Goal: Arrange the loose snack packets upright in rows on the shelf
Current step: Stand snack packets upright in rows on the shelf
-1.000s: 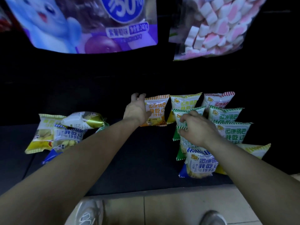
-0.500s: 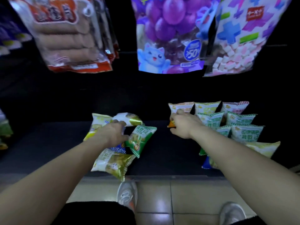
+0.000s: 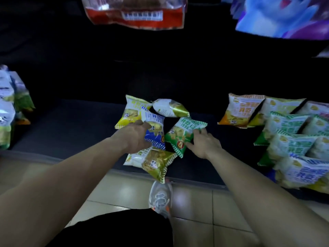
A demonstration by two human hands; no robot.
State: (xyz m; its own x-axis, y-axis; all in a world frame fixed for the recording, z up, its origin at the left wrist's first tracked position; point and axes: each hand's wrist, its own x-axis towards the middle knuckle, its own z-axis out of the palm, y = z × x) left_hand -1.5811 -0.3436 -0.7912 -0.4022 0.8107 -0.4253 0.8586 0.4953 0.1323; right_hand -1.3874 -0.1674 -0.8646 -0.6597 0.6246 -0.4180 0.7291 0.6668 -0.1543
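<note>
Loose packets lie in a heap on the dark shelf point(image 3: 71, 125): a yellow packet point(image 3: 130, 112), a white-gold packet point(image 3: 169, 108), a blue packet point(image 3: 155, 134), a green packet point(image 3: 182, 133) and a gold packet point(image 3: 154, 162) that overhangs the front edge. My left hand point(image 3: 135, 137) grips the blue packet from the left. The fingers and thumb of my right hand point(image 3: 203, 142) pinch the right edge of the green packet. To the right, upright rows hold an orange packet point(image 3: 239, 113) and several green packets point(image 3: 288, 124).
A red bag point(image 3: 135, 14) and a blue-purple bag point(image 3: 284, 18) hang overhead. More packets point(image 3: 10, 107) stand at the far left of the shelf. Below the shelf edge are floor tiles and my shoe point(image 3: 160, 197).
My right hand left the orange packet in the rows and moved left onto the green loose packet. My left hand stays in the heap on the blue packet. The view swung left.
</note>
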